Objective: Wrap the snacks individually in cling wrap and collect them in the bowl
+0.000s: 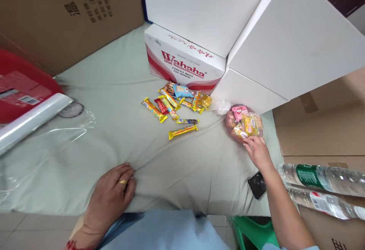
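My left hand (112,193), with a gold ring, rests on the pale green cloth (159,162). Its fingers are curled together and nothing shows in them. At the right, my right hand (258,151) has its fingers closed at the near rim of a pinkish see-through bowl (229,126). Inside the bowl are wrapped snacks, among them a pink packet (239,112) and a yellow packet (251,124). Left of the bowl lie a crumpled clear wrapper (221,106), several yellow-wrapped snack bars (182,131), a light-blue packet (183,91) and a red packet (161,106).
A Wahaba-style printed water carton (182,62) and large white boxes (288,41) stand behind. Brown cartons flank both sides. At left lie a red package (25,86) and a clear plastic roll (37,121). A black phone (257,185), water bottles (327,179) and a green stool (253,231) are at right.
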Action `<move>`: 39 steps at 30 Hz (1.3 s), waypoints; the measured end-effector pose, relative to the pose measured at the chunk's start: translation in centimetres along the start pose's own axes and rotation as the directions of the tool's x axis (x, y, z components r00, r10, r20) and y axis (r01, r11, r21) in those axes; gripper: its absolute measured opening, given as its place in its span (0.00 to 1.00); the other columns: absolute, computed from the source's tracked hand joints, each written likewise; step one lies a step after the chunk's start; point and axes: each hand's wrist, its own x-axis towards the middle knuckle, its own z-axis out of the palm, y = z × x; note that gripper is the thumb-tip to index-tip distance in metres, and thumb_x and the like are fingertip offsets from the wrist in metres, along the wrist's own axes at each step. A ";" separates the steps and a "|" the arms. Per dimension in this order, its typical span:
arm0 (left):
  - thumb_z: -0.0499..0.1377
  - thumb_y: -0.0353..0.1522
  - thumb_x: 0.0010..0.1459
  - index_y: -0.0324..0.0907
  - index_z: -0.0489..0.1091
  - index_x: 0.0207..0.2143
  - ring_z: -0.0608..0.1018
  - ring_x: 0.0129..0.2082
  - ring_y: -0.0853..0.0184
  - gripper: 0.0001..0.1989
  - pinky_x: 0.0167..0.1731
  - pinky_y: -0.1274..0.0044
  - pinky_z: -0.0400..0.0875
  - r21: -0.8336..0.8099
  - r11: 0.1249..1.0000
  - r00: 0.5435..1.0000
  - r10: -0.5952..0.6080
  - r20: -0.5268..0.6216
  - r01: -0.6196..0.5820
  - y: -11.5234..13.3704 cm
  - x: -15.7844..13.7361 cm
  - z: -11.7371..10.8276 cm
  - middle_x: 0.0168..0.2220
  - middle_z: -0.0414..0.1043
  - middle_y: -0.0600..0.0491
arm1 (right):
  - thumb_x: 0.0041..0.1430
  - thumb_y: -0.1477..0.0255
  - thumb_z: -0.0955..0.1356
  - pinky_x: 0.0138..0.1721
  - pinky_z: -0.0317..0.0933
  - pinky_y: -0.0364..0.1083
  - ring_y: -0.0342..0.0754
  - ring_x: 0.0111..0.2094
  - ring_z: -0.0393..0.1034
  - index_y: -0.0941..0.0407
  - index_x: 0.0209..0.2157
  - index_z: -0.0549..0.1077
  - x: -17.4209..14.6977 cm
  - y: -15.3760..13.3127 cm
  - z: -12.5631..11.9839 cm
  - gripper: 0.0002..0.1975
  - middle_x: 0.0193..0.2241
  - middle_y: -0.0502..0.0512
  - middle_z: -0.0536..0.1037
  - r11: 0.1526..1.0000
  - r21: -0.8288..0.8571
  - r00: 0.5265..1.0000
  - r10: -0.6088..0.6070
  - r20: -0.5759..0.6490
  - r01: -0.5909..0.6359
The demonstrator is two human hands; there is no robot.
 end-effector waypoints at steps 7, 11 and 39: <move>0.59 0.25 0.62 0.40 0.74 0.41 0.82 0.47 0.52 0.07 0.50 0.61 0.79 -0.019 0.998 0.997 -0.063 -0.050 0.062 0.1 -0.6 0.4 0.42 0.79 0.42 | 0.72 0.61 0.64 0.54 0.66 0.57 0.59 0.50 0.73 0.49 0.46 0.82 7.0 -7.0 -3.1 0.16 0.47 0.59 0.82 0.998 -0.048 0.996 -0.046 -0.074 0.043; 0.57 0.25 0.62 0.41 0.76 0.40 0.82 0.48 0.54 0.08 0.51 0.62 0.79 -0.041 0.994 0.993 -0.106 -0.043 0.104 0.5 -0.5 0.3 0.42 0.80 0.43 | 0.69 0.67 0.67 0.53 0.64 0.58 0.64 0.55 0.67 0.54 0.53 0.80 14.4 -12.1 1.7 0.16 0.54 0.66 0.78 0.965 -0.255 0.998 -0.058 0.015 0.060; 0.57 0.48 0.68 0.44 0.71 0.47 0.81 0.44 0.61 0.18 0.41 0.68 0.80 -0.805 0.379 0.810 -0.550 0.200 0.456 2.7 1.9 -2.1 0.46 0.74 0.47 | 0.44 0.69 0.83 0.45 0.73 0.48 0.46 0.39 0.78 0.49 0.34 0.82 -1.0 -21.2 12.1 0.14 0.35 0.46 0.85 -0.280 0.953 0.909 0.359 0.213 -0.112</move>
